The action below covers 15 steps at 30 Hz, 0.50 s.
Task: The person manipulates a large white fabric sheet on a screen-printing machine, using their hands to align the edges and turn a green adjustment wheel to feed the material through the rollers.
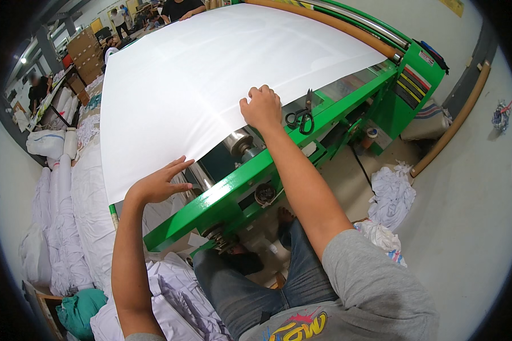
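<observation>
Head view: I log white fabric sheet, probably light, limp; left hand flat, released; right hand pinching its near edge.

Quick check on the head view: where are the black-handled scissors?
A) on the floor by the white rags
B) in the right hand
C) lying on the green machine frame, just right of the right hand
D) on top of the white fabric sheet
C: the scissors lie on the green machine frame, beside the right hand, which presses on the edge of the white fabric sheet.
</observation>
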Tool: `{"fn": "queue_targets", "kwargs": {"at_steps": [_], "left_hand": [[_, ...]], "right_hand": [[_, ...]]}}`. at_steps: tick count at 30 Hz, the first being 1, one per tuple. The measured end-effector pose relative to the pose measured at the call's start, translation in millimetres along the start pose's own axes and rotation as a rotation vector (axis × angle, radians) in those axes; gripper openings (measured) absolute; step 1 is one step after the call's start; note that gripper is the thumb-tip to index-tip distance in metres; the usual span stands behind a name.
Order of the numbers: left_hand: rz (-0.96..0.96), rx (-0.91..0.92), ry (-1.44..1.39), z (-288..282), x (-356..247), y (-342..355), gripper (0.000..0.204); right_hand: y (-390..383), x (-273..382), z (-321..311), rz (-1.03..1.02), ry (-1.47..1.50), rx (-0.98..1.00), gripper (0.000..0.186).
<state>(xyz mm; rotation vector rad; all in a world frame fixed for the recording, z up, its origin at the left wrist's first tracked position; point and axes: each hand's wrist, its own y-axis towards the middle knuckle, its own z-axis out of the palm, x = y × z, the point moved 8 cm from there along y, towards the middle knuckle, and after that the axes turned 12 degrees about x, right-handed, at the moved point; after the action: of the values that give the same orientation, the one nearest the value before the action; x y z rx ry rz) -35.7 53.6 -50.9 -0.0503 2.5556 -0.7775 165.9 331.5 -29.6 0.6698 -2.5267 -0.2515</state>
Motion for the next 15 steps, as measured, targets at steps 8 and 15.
{"fn": "queue_targets", "kwargs": {"at_steps": [8,15], "left_hand": [[-0.019,0.006,-0.008,-0.3,-1.7,-0.3,0.085],[-0.010,0.007,-0.005,0.2,-1.9,-0.4,0.084]], "right_hand": [[0.6,-1.4,0.4,0.023,0.004,0.019,0.041],[0.3,-1.8,-1.2,0.042,0.012,0.031,0.042]]}}
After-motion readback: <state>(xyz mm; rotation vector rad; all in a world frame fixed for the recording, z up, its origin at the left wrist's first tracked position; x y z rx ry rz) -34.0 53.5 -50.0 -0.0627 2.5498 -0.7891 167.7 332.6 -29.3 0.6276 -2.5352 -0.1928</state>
